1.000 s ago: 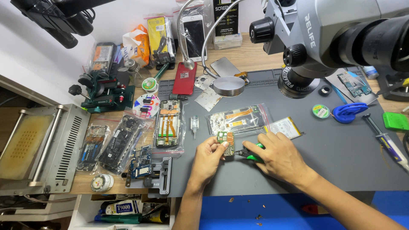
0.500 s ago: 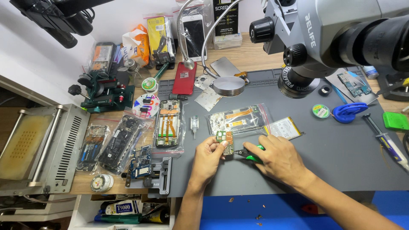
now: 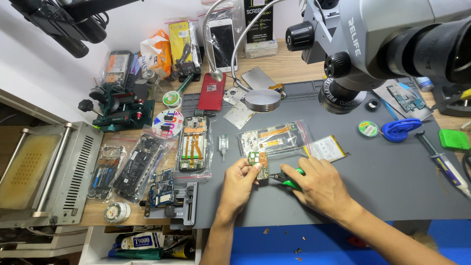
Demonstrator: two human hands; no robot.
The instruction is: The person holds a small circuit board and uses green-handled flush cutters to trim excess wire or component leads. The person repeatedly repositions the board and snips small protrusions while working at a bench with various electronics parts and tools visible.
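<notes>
My left hand [image 3: 239, 182] pinches a small green circuit board [image 3: 258, 161] upright over the grey work mat [image 3: 392, 172]. My right hand [image 3: 321, 186] grips a green-handled tool [image 3: 290, 178] whose dark tip points at the board's lower right edge. Just behind the board lies a clear bag with an opened phone frame [image 3: 273, 138], and a flat battery [image 3: 326, 147] lies to its right.
A microscope head [image 3: 392, 44] hangs over the mat's right back. Bagged phone parts [image 3: 142, 164] and a board holder [image 3: 171, 201] lie left. A metal heating machine [image 3: 44, 176] stands far left. A syringe [image 3: 444, 162], blue tape holder [image 3: 400, 130] and red phone [image 3: 212, 92] are nearby.
</notes>
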